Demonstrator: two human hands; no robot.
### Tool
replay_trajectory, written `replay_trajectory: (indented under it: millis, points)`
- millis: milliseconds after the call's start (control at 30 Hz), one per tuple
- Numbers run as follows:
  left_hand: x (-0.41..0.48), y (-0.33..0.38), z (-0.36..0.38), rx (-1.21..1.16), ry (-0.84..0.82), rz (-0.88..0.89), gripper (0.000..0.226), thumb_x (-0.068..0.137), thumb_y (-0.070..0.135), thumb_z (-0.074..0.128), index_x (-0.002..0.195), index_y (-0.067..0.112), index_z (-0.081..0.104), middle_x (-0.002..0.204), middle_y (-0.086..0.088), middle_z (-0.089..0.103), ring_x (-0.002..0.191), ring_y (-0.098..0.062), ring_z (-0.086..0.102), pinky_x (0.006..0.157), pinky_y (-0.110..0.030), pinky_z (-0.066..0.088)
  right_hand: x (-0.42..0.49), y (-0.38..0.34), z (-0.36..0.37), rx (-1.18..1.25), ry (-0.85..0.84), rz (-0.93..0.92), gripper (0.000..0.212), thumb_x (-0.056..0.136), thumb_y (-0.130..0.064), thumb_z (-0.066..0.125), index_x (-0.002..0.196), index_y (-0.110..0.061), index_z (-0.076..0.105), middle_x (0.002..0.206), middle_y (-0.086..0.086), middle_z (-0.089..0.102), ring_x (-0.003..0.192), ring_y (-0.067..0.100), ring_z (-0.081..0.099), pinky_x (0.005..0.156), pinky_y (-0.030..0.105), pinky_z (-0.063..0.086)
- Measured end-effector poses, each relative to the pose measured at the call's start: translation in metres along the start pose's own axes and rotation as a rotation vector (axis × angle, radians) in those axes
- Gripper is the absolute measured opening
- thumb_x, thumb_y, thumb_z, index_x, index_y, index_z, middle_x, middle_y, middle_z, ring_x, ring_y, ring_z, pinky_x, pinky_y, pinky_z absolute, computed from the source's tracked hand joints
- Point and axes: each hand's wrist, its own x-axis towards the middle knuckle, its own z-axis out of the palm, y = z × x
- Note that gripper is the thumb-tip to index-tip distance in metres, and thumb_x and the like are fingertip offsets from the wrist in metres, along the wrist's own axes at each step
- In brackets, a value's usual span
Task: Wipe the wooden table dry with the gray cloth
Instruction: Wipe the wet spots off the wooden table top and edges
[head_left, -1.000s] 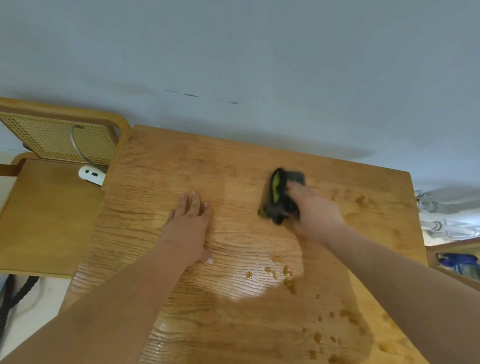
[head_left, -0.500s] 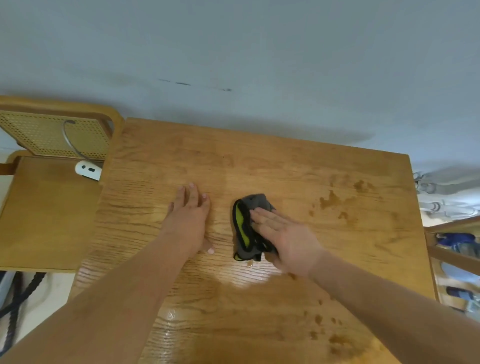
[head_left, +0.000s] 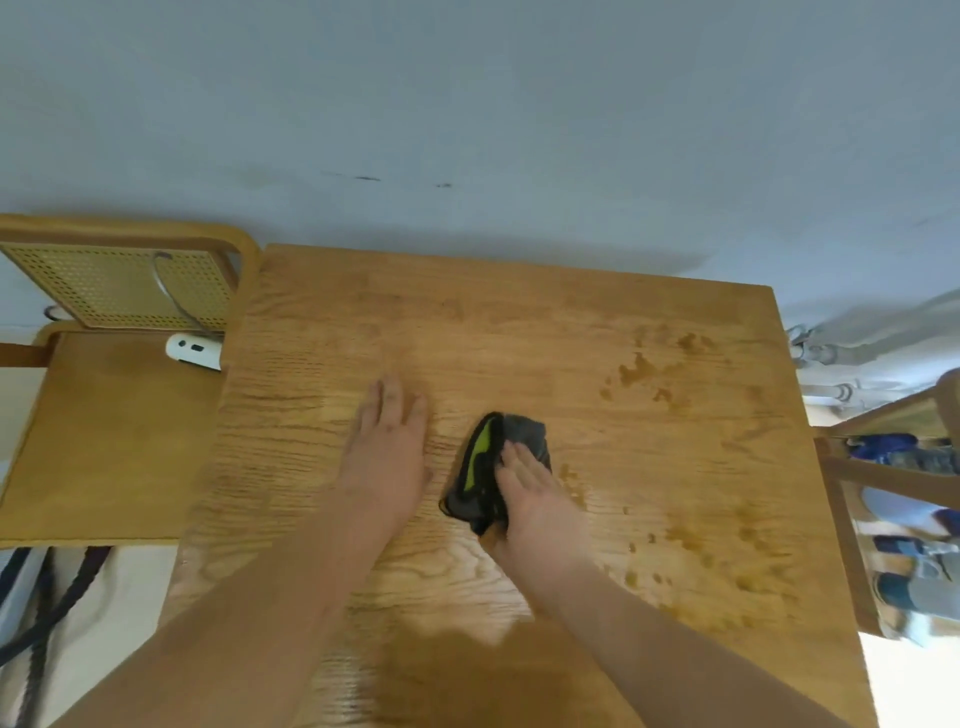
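1. Standing just off the left edge of the wooden table (head_left: 519, 322) is a wooden chair (head_left: 104, 441) with a cane back. A small white device (head_left: 193, 352) lies on its seat, close to the table's left edge.
2. Dark cords (head_left: 52, 597) lie on the floor below the chair, left of the table's near corner.
3. The left hand (head_left: 387, 452) rests palm down on the table, left of its middle. The fingers are straight and together, gripping nothing.
4. The gray cloth (head_left: 483, 467) lies bunched on the table near its middle, just right of the left hand with a strip of bare wood between them. A yellow-green stripe runs along the cloth's left side.
5. The right hand (head_left: 540, 509) presses down on the right part of the cloth. Its fingers lie flat and straight on top rather than curled around it, and the thumb cannot be made out.
6. Wet blotches (head_left: 644, 364) darken the wood toward the table's far right corner, well apart from the cloth. Smaller droplets (head_left: 691, 540) speckle the right side nearer the person, starting just beside the right hand.
7. A wooden shelf (head_left: 852, 519) stands past the table's right edge, holding blurred blue and gray items.
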Motion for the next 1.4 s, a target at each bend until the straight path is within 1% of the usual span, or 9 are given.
replay_trajectory:
  millis: [100,233,367,500,633,800,933,1100,1400]
  points:
    - [-0.042,0.011,0.023,-0.028,-0.032,0.022,0.094,0.098,0.040,0.063,0.164,0.015,0.002,0.168,-0.014,-0.026,0.158,-0.031,-0.012,0.129,-0.048,0.013,-0.041,0.030,0.002,-0.051,-0.114,-0.237,0.073,0.066,-0.035,0.089,0.133,-0.014,0.067,0.153,0.004,0.052,0.145,0.015,0.040,0.108,0.041,0.052]
    - [-0.072,0.017,0.045,0.019,-0.169,0.063,0.106,0.093,0.053,0.065,0.164,0.013,-0.004,0.168,-0.012,-0.026,0.157,-0.029,-0.016,0.129,-0.045,0.009,-0.031,0.080,-0.031,-0.135,-0.168,-0.363,0.066,0.074,-0.025,0.082,0.136,-0.018,0.065,0.157,0.000,0.049,0.148,0.008,0.032,0.119,0.042,0.040]
    - [-0.075,0.017,0.047,0.096,-0.253,0.080,0.125,0.087,0.058,0.072,0.160,0.009,-0.017,0.163,-0.012,-0.036,0.155,-0.029,-0.025,0.128,-0.042,0.008,-0.008,0.069,-0.052,-0.002,0.013,0.052,0.075,0.090,-0.031,0.072,0.157,-0.023,0.039,0.166,-0.011,0.029,0.155,0.010,0.021,0.123,0.036,0.033]
    - [-0.074,0.011,0.049,0.147,-0.295,0.108,0.131,0.084,0.060,0.073,0.158,0.011,-0.023,0.158,-0.012,-0.044,0.152,-0.029,-0.032,0.129,-0.040,0.009,-0.001,0.032,-0.033,0.196,0.149,0.345,0.070,0.095,-0.024,0.067,0.157,-0.016,0.036,0.171,0.000,0.021,0.158,0.016,0.014,0.121,0.040,0.037]
    - [-0.075,0.015,0.051,0.095,-0.282,0.076,0.132,0.082,0.049,0.081,0.159,0.011,-0.020,0.158,-0.012,-0.043,0.153,-0.029,-0.029,0.129,-0.040,0.007,-0.043,0.025,0.006,0.133,0.095,0.063,0.079,0.086,-0.029,0.076,0.156,-0.013,0.043,0.166,-0.001,0.032,0.155,0.014,0.024,0.122,0.030,0.031]
    - [-0.072,0.019,0.050,0.103,-0.298,0.055,0.133,0.082,0.044,0.083,0.159,0.008,-0.019,0.159,-0.015,-0.041,0.154,-0.032,-0.026,0.128,-0.041,0.008,-0.047,0.085,-0.018,0.084,-0.173,-0.316,0.064,0.072,-0.016,0.083,0.134,-0.015,0.068,0.152,-0.002,0.052,0.146,0.009,0.039,0.110,0.038,0.050]
    - [-0.069,0.018,0.052,0.160,-0.292,0.055,0.133,0.083,0.049,0.080,0.158,0.007,-0.021,0.159,-0.017,-0.041,0.154,-0.033,-0.027,0.129,-0.042,0.007,-0.010,0.084,-0.043,0.129,-0.036,-0.009,0.077,0.085,-0.025,0.076,0.155,-0.027,0.045,0.164,-0.015,0.032,0.151,0.007,0.033,0.111,0.023,0.042]
    - [-0.066,0.021,0.057,0.184,-0.302,0.036,0.132,0.084,0.052,0.078,0.158,0.007,-0.023,0.160,-0.016,-0.042,0.153,-0.032,-0.029,0.128,-0.042,0.009,0.004,0.035,-0.027,0.327,0.166,0.330,0.074,0.092,-0.021,0.069,0.159,-0.022,0.037,0.168,-0.009,0.025,0.157,0.012,0.020,0.115,0.032,0.042]
    - [-0.070,0.012,0.055,0.086,-0.274,0.103,0.136,0.080,0.053,0.081,0.158,0.011,-0.022,0.158,-0.012,-0.043,0.153,-0.029,-0.028,0.129,-0.042,0.009,-0.105,0.068,0.022,0.232,-0.128,-0.251,0.066,0.072,-0.013,0.078,0.136,-0.017,0.066,0.156,-0.009,0.046,0.152,0.006,0.032,0.116,0.034,0.043]
